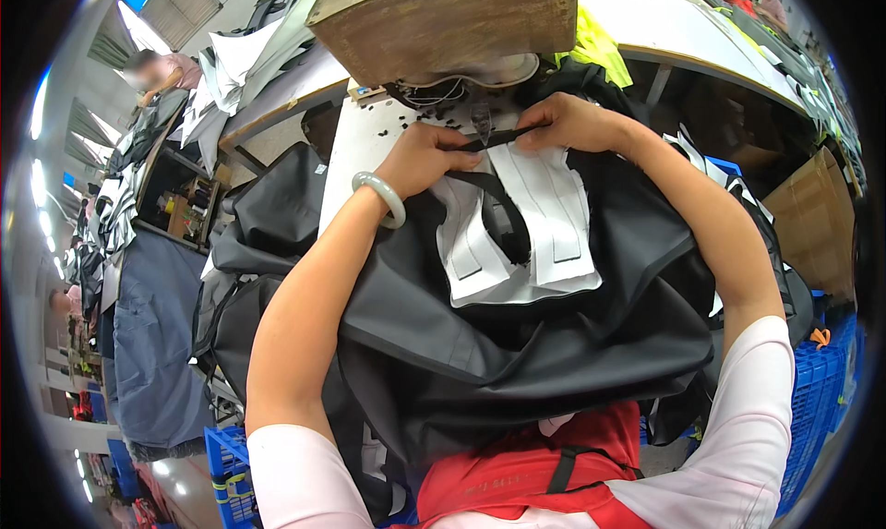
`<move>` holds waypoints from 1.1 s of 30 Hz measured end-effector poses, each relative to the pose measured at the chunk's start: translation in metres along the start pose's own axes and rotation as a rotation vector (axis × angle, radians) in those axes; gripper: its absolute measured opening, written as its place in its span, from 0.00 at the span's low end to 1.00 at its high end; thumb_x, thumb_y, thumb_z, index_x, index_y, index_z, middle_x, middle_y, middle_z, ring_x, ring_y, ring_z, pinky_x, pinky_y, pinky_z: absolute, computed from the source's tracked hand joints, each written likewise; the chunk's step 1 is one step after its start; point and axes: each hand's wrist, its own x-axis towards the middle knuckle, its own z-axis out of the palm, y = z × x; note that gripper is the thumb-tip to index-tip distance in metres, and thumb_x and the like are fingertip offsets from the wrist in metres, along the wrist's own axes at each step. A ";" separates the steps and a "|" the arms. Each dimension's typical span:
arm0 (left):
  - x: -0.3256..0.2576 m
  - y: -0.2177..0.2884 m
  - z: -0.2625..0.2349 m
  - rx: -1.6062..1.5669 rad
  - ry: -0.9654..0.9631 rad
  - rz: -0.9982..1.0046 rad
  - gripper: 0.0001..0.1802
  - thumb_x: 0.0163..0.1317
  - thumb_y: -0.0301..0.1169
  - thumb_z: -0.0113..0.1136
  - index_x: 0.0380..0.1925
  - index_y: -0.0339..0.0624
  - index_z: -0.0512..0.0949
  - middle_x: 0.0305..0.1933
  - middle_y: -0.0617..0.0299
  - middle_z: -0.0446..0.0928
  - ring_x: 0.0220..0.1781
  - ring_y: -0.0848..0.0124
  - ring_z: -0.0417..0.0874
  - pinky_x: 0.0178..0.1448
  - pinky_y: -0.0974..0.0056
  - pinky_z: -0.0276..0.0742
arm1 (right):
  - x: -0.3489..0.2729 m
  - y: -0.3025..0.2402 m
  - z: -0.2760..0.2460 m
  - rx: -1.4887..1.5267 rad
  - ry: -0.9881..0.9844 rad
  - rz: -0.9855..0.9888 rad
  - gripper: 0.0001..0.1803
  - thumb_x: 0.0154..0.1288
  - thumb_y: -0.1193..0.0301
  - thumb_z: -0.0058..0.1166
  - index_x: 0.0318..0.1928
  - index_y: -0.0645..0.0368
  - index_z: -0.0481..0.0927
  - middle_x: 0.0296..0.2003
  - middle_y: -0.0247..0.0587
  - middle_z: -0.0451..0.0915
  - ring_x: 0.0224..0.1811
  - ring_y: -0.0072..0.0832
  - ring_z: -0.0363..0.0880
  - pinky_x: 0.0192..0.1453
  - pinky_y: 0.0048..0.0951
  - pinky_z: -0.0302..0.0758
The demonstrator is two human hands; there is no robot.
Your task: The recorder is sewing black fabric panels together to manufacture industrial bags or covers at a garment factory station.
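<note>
A large piece of black fabric [415, 326], perhaps part of a garment, drapes over the white worktable and down across my lap. In its middle lie white-backed pieces [544, 206] with dark lines drawn on them, around a gap where black shows through. My left hand [426, 158], with a pale bangle at the wrist, pinches the far edge of the fabric. On the other side, my right hand [574, 125] pinches the same edge above the white piece. Between both hands the edge is drawn out beside a small clear part [481, 123], whose kind I cannot make out.
A worn brown box-like block [443, 26] hangs over the far side of the worktable [355, 141], where small black bits are strewn. Blue plastic crates [817, 390] stand low on both sides. A cardboard box [817, 215] is at the right. Fabric stacks and other people appear farther off.
</note>
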 end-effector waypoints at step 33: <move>-0.083 0.166 0.190 -0.323 -0.187 0.283 0.14 0.52 0.36 0.68 0.34 0.38 0.87 0.31 0.56 0.85 0.33 0.71 0.84 0.44 0.65 0.80 | -0.227 -0.197 0.160 -0.623 -0.071 -0.539 0.11 0.57 0.60 0.62 0.29 0.53 0.78 0.23 0.36 0.75 0.27 0.37 0.76 0.35 0.34 0.73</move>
